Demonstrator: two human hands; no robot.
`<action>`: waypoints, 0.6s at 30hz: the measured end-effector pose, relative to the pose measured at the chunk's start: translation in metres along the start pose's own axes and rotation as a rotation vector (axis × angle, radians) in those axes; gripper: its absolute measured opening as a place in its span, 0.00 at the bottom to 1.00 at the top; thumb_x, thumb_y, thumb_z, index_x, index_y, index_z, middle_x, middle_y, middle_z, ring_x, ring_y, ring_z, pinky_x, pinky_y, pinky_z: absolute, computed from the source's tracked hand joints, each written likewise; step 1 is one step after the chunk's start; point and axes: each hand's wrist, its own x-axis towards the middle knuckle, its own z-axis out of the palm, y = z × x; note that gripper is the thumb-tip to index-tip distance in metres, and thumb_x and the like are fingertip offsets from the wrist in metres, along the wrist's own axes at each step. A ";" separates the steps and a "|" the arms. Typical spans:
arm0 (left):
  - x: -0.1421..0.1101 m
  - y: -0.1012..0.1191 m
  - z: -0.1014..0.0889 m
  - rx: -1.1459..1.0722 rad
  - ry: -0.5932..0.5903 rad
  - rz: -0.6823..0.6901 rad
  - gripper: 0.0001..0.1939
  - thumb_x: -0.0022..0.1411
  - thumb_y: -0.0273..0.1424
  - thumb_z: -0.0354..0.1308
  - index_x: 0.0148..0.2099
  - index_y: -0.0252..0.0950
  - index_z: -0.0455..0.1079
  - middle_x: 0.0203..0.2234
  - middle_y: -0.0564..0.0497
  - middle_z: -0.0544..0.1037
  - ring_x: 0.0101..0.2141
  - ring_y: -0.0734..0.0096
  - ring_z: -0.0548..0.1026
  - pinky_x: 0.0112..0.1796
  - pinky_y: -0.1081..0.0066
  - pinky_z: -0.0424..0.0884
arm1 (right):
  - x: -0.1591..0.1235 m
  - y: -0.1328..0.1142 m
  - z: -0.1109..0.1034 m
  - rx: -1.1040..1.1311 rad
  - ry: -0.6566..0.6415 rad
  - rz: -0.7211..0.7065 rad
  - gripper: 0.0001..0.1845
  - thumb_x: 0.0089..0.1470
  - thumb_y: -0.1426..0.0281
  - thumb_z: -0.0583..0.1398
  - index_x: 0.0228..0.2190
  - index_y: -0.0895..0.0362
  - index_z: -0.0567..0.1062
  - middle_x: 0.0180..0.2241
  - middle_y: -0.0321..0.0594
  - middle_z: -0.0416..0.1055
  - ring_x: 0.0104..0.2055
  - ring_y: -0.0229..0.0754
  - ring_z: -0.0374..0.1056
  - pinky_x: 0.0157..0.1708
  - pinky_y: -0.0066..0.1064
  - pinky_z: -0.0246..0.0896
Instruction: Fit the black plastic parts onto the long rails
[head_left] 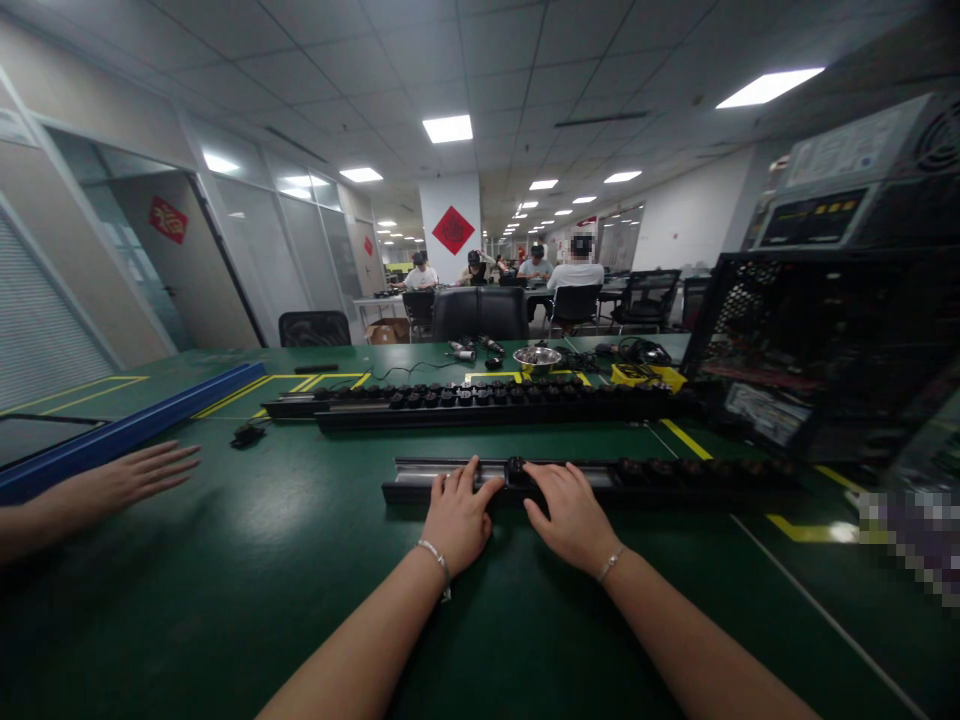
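Observation:
Just in front of me lies a long black rail (pixel 420 478) with a bare metallic channel at its left end. A small black block (pixel 515 468), perhaps a track socket, sits in that channel. My left hand (pixel 457 520) rests on the rail left of the block, fingers stretched across the channel and thumb pointing at the block. From the other side, my right hand (pixel 574 510) lies over the rail with its fingers apart, a fingertip at the block. Several more dark blocks (pixel 660 470) line the rail's right part, in shadow.
Farther back run more black rails (pixel 487 412) full of blocks. Behind them are a metal bowl (pixel 537 358), cables and a yellow tray (pixel 649 378). Another person's hand (pixel 142 475) reaches in at left near a blue bar (pixel 150 425). An open computer case (pixel 810 350) stands right.

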 end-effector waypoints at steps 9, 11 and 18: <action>0.001 0.003 0.001 0.018 -0.053 0.018 0.32 0.56 0.28 0.53 0.61 0.57 0.53 0.64 0.48 0.49 0.60 0.52 0.51 0.54 0.45 0.49 | 0.000 -0.005 0.004 0.016 -0.069 -0.008 0.26 0.54 0.65 0.51 0.54 0.58 0.63 0.54 0.44 0.65 0.56 0.45 0.56 0.60 0.45 0.41; 0.002 0.004 0.001 0.023 -0.066 0.018 0.33 0.56 0.28 0.53 0.61 0.57 0.52 0.64 0.49 0.49 0.61 0.51 0.50 0.54 0.44 0.48 | 0.000 -0.006 0.004 0.016 -0.079 -0.007 0.27 0.54 0.65 0.51 0.55 0.58 0.63 0.54 0.44 0.65 0.57 0.45 0.56 0.60 0.45 0.40; 0.003 0.005 0.002 0.035 -0.067 0.019 0.35 0.57 0.28 0.53 0.62 0.59 0.48 0.64 0.48 0.49 0.61 0.49 0.50 0.53 0.42 0.48 | -0.001 -0.014 0.006 0.000 -0.103 -0.011 0.28 0.53 0.67 0.51 0.56 0.58 0.61 0.55 0.44 0.63 0.59 0.44 0.54 0.61 0.44 0.38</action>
